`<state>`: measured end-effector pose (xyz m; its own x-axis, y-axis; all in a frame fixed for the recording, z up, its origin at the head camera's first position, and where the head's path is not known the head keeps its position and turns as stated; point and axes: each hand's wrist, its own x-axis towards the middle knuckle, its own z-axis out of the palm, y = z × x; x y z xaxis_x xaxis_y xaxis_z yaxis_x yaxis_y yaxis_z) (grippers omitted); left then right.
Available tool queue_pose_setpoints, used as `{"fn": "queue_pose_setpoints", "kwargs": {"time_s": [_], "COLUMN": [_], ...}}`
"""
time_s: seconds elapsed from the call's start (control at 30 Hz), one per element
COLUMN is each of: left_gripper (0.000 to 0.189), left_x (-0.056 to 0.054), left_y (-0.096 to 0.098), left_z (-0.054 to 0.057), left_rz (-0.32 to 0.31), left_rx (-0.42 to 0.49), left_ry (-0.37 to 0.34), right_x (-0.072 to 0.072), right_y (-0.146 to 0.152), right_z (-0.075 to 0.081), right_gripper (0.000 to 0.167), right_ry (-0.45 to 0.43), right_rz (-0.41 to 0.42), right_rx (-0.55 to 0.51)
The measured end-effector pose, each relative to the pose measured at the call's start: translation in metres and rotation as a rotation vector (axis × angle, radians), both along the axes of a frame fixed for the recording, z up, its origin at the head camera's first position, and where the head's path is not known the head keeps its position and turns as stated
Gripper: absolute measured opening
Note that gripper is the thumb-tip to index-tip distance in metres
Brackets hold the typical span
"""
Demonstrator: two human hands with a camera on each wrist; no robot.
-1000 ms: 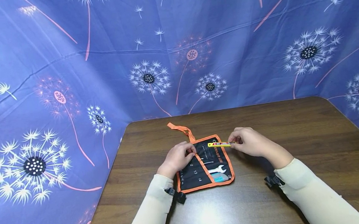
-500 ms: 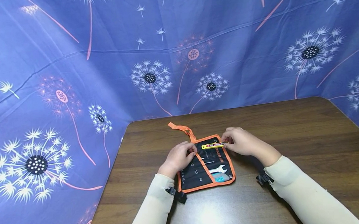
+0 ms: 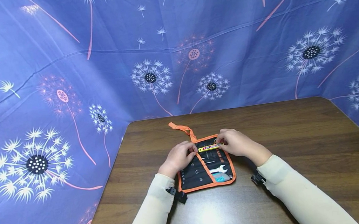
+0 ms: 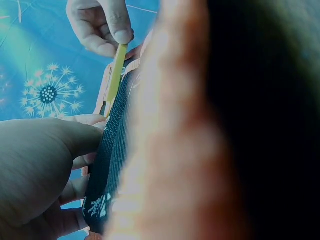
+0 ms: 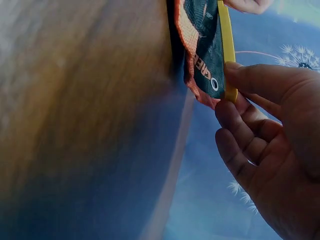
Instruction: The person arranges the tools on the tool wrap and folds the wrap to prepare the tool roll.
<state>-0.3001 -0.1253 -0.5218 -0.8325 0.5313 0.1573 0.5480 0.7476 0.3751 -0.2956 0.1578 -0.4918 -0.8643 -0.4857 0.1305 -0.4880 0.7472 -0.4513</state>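
A black tool pouch with orange edging point(image 3: 189, 182) lies unfolded on the table. My left hand point(image 3: 177, 158) pinches the orange-trimmed rim of its pocket at the upper end. Between the right hand's point(image 3: 236, 142) thumb and fingers is one end of a slim, flat yellow tool with a red and dark label point(image 3: 207, 147). The tool's other end points left, close to the left fingertips at the pocket rim. In the left wrist view, the yellow tool point(image 4: 116, 77) slants down to the pocket opening. An open-end wrench point(image 3: 219, 169) and a teal-handled tool point(image 3: 221, 177) stick out of the pocket.
An orange strap point(image 3: 181, 127) trails from the pouch's far edge. Thin metal shafts point(image 3: 208, 162) show above the wrench. The brown wooden table point(image 3: 288, 128) ends at a blue dandelion-print curtain point(image 3: 245, 68) behind and at the sides.
My right hand has moved left with the yellow tool, bringing its tip from over the pouch's flap to the pocket rim. The left hand keeps its hold on the rim.
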Motion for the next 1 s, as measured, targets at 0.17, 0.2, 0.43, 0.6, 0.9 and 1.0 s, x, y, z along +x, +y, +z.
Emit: {"fn": "queue_pose_setpoints", "kwargs": {"time_s": [0.17,0.2,0.43,0.6,0.9,1.0], "left_gripper": [0.005,0.004,0.007,0.01,0.007,0.004], "left_x": [0.0,0.0,0.001,0.002,0.001,0.0], "left_y": [0.001,0.001,0.001,0.001,0.002,0.002], "left_z": [0.0,0.0,0.001,0.001,0.0,0.001], "left_rz": [-0.003,-0.004,-0.03,-0.042,-0.034,-0.039], "left_rx": [0.008,0.007,-0.012,-0.004,-0.02,-0.02], "left_ry": [0.011,0.01,0.013,0.026,0.053,0.036], "right_x": [-0.001,-0.002,-0.005,-0.007,-0.011,-0.013], "right_y": [-0.004,-0.005,-0.01,-0.013,-0.015,-0.015], "right_z": [-0.001,0.0,-0.001,-0.001,-0.002,-0.002], "right_gripper": [0.012,0.012,0.013,0.015,0.012,0.01], "right_ry": [-0.007,-0.006,0.0,0.0,-0.032,-0.074], "right_rz": [0.013,0.02,0.047,0.069,0.063,0.052], "right_rx": [-0.008,-0.008,0.021,0.012,-0.019,-0.047]}}
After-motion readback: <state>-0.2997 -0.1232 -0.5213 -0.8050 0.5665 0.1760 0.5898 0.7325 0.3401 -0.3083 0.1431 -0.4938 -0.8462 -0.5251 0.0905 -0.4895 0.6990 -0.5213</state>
